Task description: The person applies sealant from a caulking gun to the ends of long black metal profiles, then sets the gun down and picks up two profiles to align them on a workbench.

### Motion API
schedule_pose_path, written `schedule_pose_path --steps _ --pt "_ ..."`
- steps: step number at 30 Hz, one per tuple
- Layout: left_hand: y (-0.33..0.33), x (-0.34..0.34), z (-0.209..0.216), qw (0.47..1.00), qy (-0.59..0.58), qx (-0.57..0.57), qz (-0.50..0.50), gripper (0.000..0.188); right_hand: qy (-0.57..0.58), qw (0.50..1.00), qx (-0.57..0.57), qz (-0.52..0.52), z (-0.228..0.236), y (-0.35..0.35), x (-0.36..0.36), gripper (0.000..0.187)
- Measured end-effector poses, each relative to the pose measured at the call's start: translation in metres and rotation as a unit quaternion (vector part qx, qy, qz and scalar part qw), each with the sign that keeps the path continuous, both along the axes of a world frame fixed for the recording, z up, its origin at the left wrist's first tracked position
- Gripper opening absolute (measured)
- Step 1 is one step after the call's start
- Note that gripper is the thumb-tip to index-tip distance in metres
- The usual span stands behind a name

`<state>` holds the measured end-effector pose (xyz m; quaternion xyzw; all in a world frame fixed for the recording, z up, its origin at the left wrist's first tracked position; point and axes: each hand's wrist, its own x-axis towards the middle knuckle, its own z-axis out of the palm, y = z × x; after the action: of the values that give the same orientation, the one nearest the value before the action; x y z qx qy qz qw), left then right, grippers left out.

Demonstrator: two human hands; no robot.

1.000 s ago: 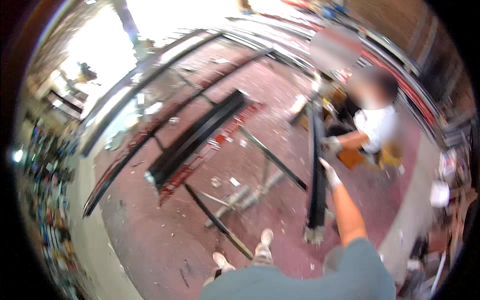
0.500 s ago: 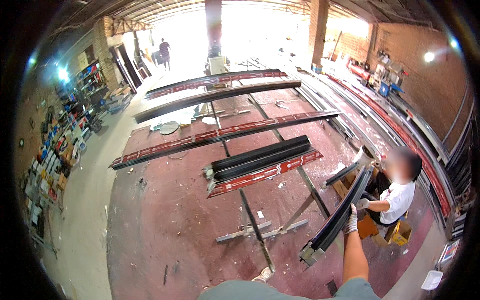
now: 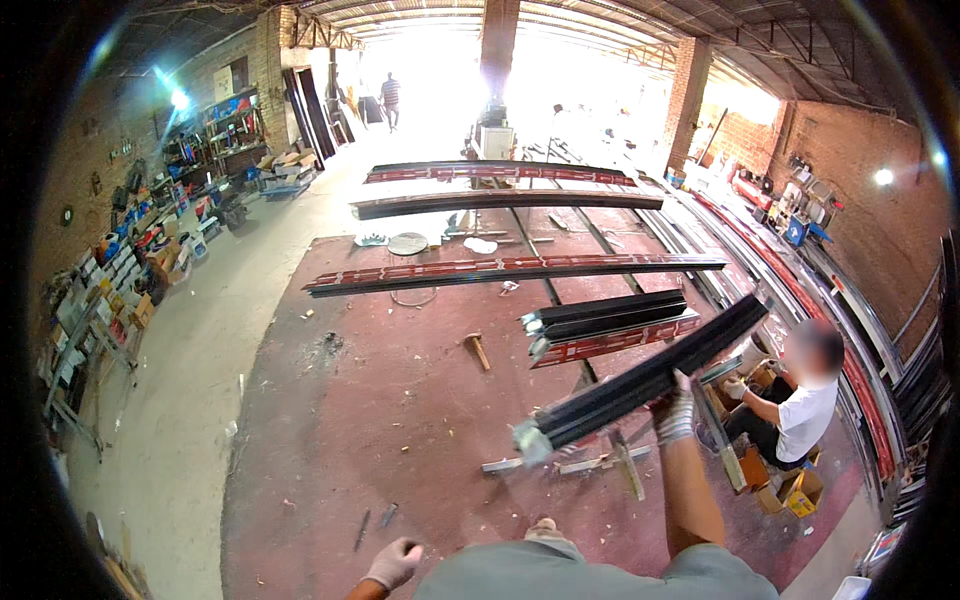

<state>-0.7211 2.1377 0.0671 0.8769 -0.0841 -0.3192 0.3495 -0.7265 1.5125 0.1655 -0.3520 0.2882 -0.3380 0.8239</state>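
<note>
A long black metal profile [image 3: 640,378] with a pale fitting at its near left end slants through the air. My right hand [image 3: 677,418], in a pale glove, is wrapped round its underside near the middle. Low at the bottom edge hangs my left hand [image 3: 397,562], also gloved, its fingers curled and nothing seen in them. Just beyond the held profile, another black profile [image 3: 605,315] rests on the rack with a red-film strip [image 3: 620,340] along its near side.
A co-worker [image 3: 805,400] sits at the right beside cardboard boxes [image 3: 800,492]. Longer profiles [image 3: 510,270] lie across rack bars farther off. On the red floor are a hammer [image 3: 479,352] and scraps. Stocked shelving [image 3: 100,310] lines the left; long bars [image 3: 800,270] lie along the right.
The profile has risen and swung leftward in my right hand, away from the co-worker, whose hand no longer touches it. My left hand has come into view. My view has turned left.
</note>
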Motion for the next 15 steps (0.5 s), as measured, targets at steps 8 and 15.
schedule_pose_path --steps 8,15 --pt "-0.039 0.068 0.028 0.932 0.081 -0.352 0.037 0.067 -0.181 0.979 0.047 0.080 0.064 0.278 0.162 0.037" --pt "0.015 0.174 0.126 0.650 0.094 -0.671 0.344 0.076 -0.141 0.962 0.087 0.218 0.045 0.474 0.258 0.058"
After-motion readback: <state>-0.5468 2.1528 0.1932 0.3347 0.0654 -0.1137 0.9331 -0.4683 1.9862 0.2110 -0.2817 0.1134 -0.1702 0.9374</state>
